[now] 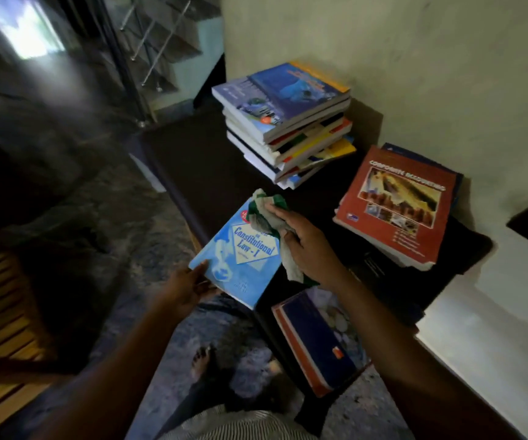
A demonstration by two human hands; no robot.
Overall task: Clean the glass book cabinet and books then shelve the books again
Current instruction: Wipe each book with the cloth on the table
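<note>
- Gripped the light-blue "Constitutional Law - I" book (240, 249) by its near left corner with the left hand (189, 287) — thumb on the cover, book tilted at the front edge of the bench (199, 160).
- Pressed a green-and-grey cloth (264, 214) on the far right part of that cover with the right hand (304, 246), fingers curled round the bunched fabric.
- Saw a tall stack of books (284, 122) on the dark bench by the wall (415, 58), blue covers uppermost.
- Noted, right of it and apart, a lower pile topped by the red "Corporate Accounting" book (396, 208).
- Found a dark-blue book (316, 341) with an orange-red edge nearest — below the right wrist.
</note>
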